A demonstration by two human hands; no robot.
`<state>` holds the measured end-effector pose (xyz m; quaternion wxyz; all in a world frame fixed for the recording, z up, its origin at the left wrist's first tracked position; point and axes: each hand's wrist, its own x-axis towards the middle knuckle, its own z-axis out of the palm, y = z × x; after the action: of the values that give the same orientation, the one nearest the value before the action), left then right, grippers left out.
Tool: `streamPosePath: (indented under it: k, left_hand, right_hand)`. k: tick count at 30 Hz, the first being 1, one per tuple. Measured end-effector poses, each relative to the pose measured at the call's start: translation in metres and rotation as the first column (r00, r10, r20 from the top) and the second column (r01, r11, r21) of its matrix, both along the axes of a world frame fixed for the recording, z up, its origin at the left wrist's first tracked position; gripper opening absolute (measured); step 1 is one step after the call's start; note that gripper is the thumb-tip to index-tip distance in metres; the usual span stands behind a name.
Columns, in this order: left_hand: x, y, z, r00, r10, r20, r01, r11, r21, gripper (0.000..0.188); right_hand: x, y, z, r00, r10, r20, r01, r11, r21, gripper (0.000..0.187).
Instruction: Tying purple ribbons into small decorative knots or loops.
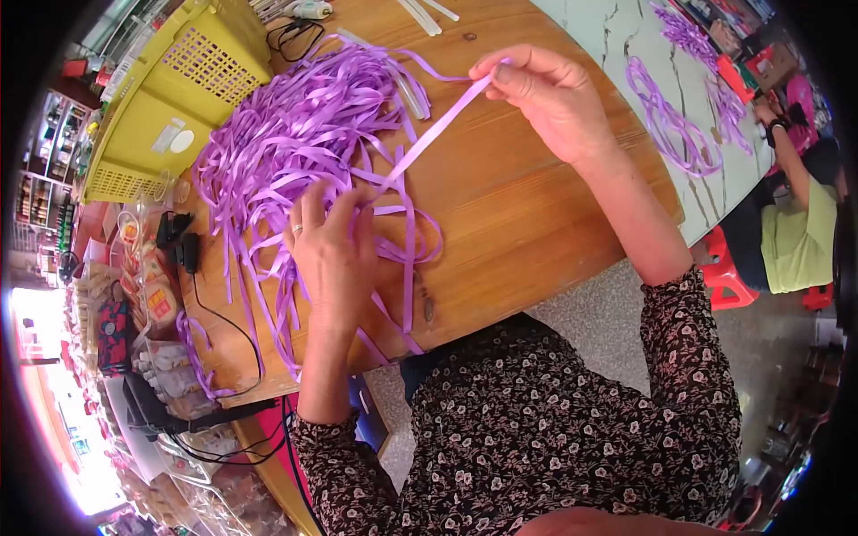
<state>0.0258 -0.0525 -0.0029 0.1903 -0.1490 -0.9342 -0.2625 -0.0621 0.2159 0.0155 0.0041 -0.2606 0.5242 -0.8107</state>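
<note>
A stretch of purple satin ribbon (440, 127) runs taut and slanting between my two hands above the wooden table. My right hand (559, 103), raised at the upper right, pinches its upper end between thumb and fingertips. Down at the left, my left hand (332, 246), with a ring on one finger, has its index finger and thumb closed at the ribbon's lower end; the thumb is partly hidden. Beyond and under this hand lies a large tangled heap of purple ribbon (295, 116). Loose strands trail from it over the near table edge.
A yellow plastic basket (192, 94) stands left of the heap on the wooden table (527, 214). Black cables (228, 308) and clear bags lie at the left edge. A marble-patterned table (617, 31) carries more ribbon (670, 129); a person in a yellow-green top (795, 232) sits there.
</note>
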Motion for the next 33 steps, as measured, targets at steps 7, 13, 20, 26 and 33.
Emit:
streamPosePath:
  k: [7,13,20,26,33]
  left_hand:
    - [-0.015,0.061,0.023,0.968,-0.238,-0.086,0.243,0.784,0.571,0.034]
    - [-0.020,0.073,0.015,0.794,-0.593,0.132,-0.053,0.150,0.987,0.015]
    - [-0.013,0.057,0.011,0.846,-0.456,0.277,-0.166,0.270,0.948,0.013]
    - [-0.013,0.051,0.000,0.895,-0.379,0.234,-0.101,0.339,0.935,0.012]
    - [-0.014,0.046,0.005,0.866,-0.429,0.256,-0.138,0.287,0.948,0.010]
  right_hand:
    - [0.021,-0.033,0.003,0.957,-0.050,-0.286,0.117,0.968,0.221,0.011]
    - [0.024,-0.034,0.005,0.984,0.022,-0.177,0.011,0.983,0.183,0.011]
    - [0.027,-0.024,-0.002,0.993,-0.054,-0.101,0.084,0.946,0.313,0.013]
    - [0.031,-0.037,0.021,0.597,0.046,-0.801,0.579,0.666,0.470,0.025]
    - [0.034,-0.039,0.005,0.446,0.161,-0.880,0.704,0.545,0.456,0.031]
